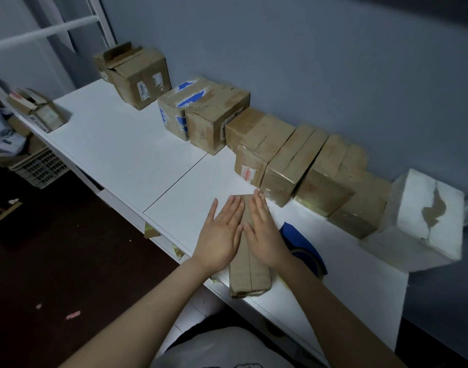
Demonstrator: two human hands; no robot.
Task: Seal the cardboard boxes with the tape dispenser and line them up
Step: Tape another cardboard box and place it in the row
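A small brown cardboard box [250,277] lies on the white table [116,144] near its front edge, flaps closed with the centre seam showing. My left hand [222,232] and my right hand [264,229] press flat on its top, side by side, fingers straight. A blue tape dispenser [304,243] with a roll of tape lies on the table just right of the box, partly hidden by my right forearm. A row of several taped brown boxes [288,166] stands along the blue wall behind.
A white box [423,221] with torn paper ends the row at the right. An open-flapped brown box [140,75] stands at the far left of the row. Another box [39,110] sits on the table's left corner. A plastic crate [39,168] is on the floor.
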